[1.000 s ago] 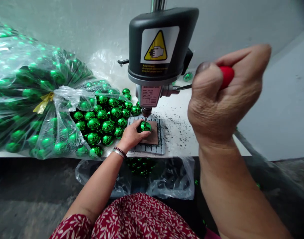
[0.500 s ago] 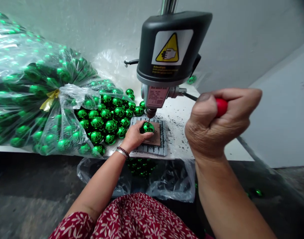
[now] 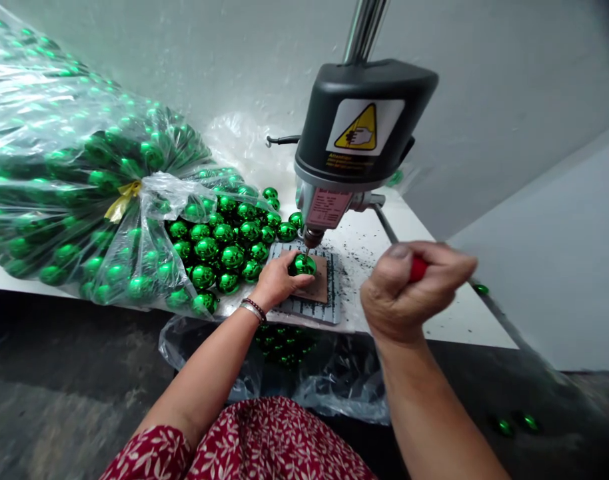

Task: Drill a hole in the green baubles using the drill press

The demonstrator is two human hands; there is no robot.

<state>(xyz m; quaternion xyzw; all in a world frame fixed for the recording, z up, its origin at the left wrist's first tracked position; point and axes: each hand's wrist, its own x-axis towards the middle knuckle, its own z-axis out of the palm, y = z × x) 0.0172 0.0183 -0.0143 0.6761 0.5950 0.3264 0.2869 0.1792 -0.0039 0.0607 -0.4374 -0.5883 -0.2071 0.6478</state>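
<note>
My left hand (image 3: pixel 279 279) grips a shiny green ball (image 3: pixel 304 265) between thumb and fingers, holding it on a brown board (image 3: pixel 318 288) that lies over the grey slotted base plate (image 3: pixel 334 307). Directly above stands a drill press (image 3: pixel 369 127) with a black housing and a yellow warning sticker. Its thin drill bit (image 3: pixel 307 253) reaches the top of the ball; whether it has entered cannot be seen. At the right, my right hand (image 3: pixel 409 287) is wrapped round the red knob (image 3: pixel 418 268) of the press's feed lever (image 3: pixel 385 223).
A large clear plastic bag (image 3: pixel 84 193) of green balls fills the left of the white table (image 3: pixel 459 313), with loose balls (image 3: pixel 232 257) spilling beside the press. Dark shavings dot the tabletop. Below the front edge hangs an open plastic bag (image 3: pixel 334 393) with more balls. Two balls (image 3: pixel 529 422) lie on the floor.
My right hand has pulled the red knob downward, and the feed lever slopes more steeply. My left hand still holds the ball under the drill. The whole view has shifted slightly.
</note>
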